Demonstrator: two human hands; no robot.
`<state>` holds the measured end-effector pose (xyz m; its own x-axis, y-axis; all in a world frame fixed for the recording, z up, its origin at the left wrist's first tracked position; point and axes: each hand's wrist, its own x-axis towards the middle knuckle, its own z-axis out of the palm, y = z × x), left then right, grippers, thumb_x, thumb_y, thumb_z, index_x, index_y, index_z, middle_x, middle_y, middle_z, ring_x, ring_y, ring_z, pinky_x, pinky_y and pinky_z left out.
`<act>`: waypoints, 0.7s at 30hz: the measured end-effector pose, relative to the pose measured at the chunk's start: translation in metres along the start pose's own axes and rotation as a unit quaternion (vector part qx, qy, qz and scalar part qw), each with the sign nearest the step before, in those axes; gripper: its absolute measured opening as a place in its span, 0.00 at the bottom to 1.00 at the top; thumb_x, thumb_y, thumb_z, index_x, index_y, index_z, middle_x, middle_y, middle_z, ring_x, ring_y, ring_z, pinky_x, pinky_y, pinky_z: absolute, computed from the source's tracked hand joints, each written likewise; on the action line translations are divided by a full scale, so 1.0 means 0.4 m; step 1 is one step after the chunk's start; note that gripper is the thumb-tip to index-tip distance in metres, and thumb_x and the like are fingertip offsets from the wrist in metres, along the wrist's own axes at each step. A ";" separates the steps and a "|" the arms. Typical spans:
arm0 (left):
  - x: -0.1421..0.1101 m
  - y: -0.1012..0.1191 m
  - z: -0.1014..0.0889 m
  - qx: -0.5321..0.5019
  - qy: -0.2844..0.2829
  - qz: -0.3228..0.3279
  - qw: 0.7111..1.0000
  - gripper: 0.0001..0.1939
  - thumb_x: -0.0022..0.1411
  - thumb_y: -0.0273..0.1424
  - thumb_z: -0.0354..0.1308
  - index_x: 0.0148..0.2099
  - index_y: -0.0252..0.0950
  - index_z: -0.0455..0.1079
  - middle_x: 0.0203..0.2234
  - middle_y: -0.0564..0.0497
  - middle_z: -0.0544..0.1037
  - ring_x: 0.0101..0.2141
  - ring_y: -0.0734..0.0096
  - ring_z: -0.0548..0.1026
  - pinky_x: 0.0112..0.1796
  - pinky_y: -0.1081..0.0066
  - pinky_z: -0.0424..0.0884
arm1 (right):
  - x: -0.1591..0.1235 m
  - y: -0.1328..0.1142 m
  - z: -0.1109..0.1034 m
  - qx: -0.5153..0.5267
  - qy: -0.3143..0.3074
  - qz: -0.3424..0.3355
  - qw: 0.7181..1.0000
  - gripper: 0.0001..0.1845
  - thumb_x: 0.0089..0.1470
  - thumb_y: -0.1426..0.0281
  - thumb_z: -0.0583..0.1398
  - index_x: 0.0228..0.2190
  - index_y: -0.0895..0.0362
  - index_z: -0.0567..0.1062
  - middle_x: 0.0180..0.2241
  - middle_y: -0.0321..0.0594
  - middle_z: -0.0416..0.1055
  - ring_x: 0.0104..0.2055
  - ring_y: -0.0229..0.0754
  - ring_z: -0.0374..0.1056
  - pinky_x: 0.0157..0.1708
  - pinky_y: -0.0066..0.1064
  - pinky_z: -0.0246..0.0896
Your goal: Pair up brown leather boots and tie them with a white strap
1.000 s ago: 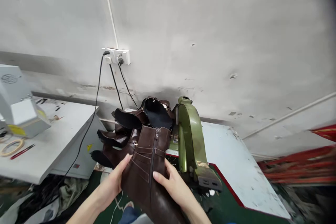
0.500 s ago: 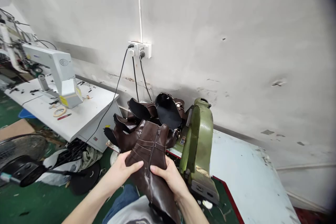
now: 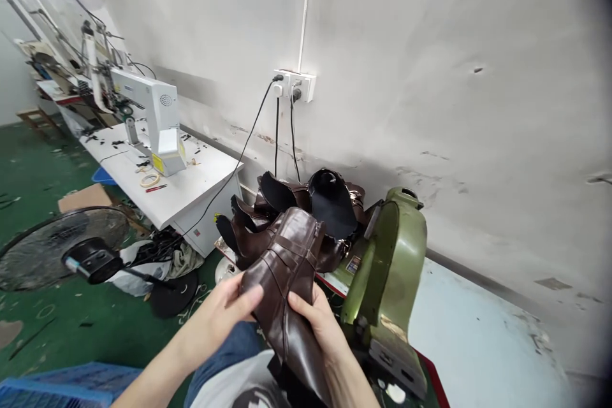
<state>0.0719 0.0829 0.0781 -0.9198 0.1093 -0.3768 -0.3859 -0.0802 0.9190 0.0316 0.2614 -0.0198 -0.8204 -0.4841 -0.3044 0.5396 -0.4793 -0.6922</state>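
Note:
A dark brown leather boot upper (image 3: 291, 268) with crossing straps and a side zipper is held in front of me by both hands. My left hand (image 3: 234, 306) grips its left side, thumb laid over the leather. On the right side, my right hand (image 3: 315, 319) is wrapped round it with the thumb on top; most of its fingers are hidden underneath. Just beyond lies a pile of similar brown boot uppers (image 3: 248, 242), some showing black lining and metal buckles. The piece's lower end hangs near my lap.
A green machine (image 3: 392, 255) stands close on the right, beside a pale tabletop (image 3: 488, 312). To the left are a white table (image 3: 210, 178) with a grey machine (image 3: 165, 121), a floor fan (image 3: 90, 261) and a blue crate (image 3: 71, 386). Black cords hang from a wall socket (image 3: 296, 85).
My view has swung left, so the surroundings sit farther right and the blue crate shows. The boot upper has turned slightly in my hands, its zipper now facing more to the right.

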 end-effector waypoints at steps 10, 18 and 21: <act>0.138 0.011 -0.150 0.017 -0.005 -0.007 1.000 0.34 0.52 0.38 0.72 0.57 0.35 0.65 0.53 0.43 0.77 0.52 0.56 0.76 0.52 0.64 0.74 | 0.080 -0.060 0.123 -0.098 0.117 -0.065 0.986 0.27 0.47 0.60 0.72 0.46 0.58 0.75 0.47 0.44 0.78 0.48 0.49 0.73 0.49 0.37 0.67; 0.237 0.018 -0.240 0.034 -0.087 -0.004 0.996 0.32 0.54 0.38 0.70 0.57 0.35 0.63 0.53 0.41 0.76 0.50 0.54 0.76 0.51 0.63 0.75 | 0.164 -0.049 0.184 -0.104 0.180 -0.091 0.974 0.28 0.46 0.58 0.72 0.46 0.58 0.76 0.49 0.47 0.77 0.52 0.56 0.72 0.54 0.45 0.66; 0.247 0.020 -0.259 0.027 -0.173 -0.015 0.984 0.37 0.59 0.38 0.67 0.66 0.40 0.57 0.61 0.44 0.69 0.57 0.55 0.71 0.55 0.61 0.72 | 0.147 -0.044 0.155 -0.133 0.213 -0.111 0.961 0.30 0.46 0.57 0.72 0.48 0.58 0.75 0.50 0.47 0.77 0.52 0.56 0.72 0.55 0.45 0.66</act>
<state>-0.0292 -0.0095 0.0362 -0.8252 0.4424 -0.3513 -0.4005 -0.0196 0.9161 -0.0144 0.1958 0.0150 -0.9437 -0.0197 -0.3302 0.3203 -0.3039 -0.8973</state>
